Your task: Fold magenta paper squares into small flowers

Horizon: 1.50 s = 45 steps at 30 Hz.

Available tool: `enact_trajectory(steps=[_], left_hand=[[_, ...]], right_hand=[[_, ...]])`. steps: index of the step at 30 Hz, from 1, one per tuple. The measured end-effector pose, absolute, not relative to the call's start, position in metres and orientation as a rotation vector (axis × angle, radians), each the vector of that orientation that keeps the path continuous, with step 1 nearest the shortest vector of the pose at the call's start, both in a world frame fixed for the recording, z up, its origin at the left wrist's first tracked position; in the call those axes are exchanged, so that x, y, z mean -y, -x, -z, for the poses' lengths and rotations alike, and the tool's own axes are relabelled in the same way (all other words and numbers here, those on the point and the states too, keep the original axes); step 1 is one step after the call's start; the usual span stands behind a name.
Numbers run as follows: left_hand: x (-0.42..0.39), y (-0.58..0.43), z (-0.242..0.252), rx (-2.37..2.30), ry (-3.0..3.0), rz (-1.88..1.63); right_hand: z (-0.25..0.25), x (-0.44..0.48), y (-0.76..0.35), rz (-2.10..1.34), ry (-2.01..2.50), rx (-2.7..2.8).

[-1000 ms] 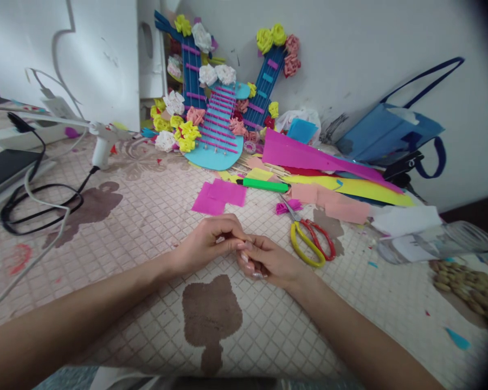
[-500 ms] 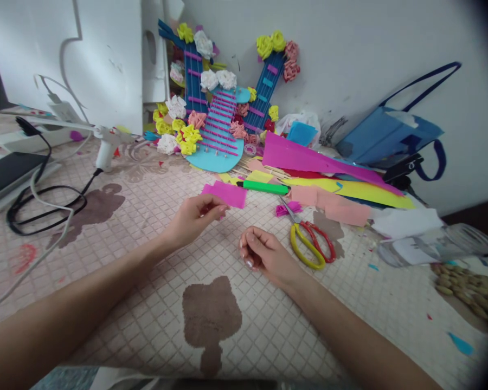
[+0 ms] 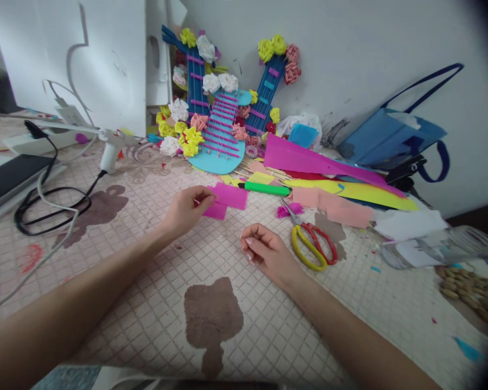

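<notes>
My left hand is closed in a pinch at the left edge of some magenta paper pieces, thumb and forefinger together. One magenta piece lies lower, partly overlapping the other, just beside the fingertips. My right hand rests on the table with fingers curled in; whether anything is inside them is hidden. To its right lie scissors with one yellow and one red handle. Their blades point towards a small fringed magenta paper bundle. A green marker lies behind the magenta pieces.
Paper flowers surround a blue paper guitar against the wall. Coloured sheets and peach strips lie right of centre. A white glue gun with black cable stands left. A clear jar and peanuts are far right.
My left hand has drawn back to the left, and a lower magenta piece now shows beside its fingertips. My right hand stays almost in place, curled. The view has shifted slightly.
</notes>
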State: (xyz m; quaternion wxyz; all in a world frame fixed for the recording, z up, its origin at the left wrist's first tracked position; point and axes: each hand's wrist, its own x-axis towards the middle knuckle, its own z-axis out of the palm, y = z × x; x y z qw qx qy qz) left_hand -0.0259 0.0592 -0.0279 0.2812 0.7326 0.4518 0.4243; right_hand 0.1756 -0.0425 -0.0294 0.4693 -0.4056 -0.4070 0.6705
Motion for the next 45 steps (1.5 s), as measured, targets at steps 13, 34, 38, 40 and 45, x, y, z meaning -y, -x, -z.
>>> enact_trajectory(steps=[13,34,38,40,45], left_hand=[[-0.068,0.020,0.028,-1.287,-2.905,-0.754],[-0.047,0.017,0.022,-0.761,-2.474,-1.070],[-0.037,0.015,0.012,-0.646,-2.266,-0.908],[-0.035,0.015,0.009,-0.595,-2.211,-0.847],[-0.038,0.016,0.013,-0.727,-2.133,-0.908]], right_hand=[[0.026,0.045,-0.177,-1.519,1.175,1.240],[0.034,0.039,-0.189,-0.486,1.415,1.736],[0.036,0.037,-0.191,-0.478,1.387,1.813],[0.034,0.036,-0.192,-0.578,1.360,1.770],[0.028,0.039,-0.190,-0.917,1.269,1.638]])
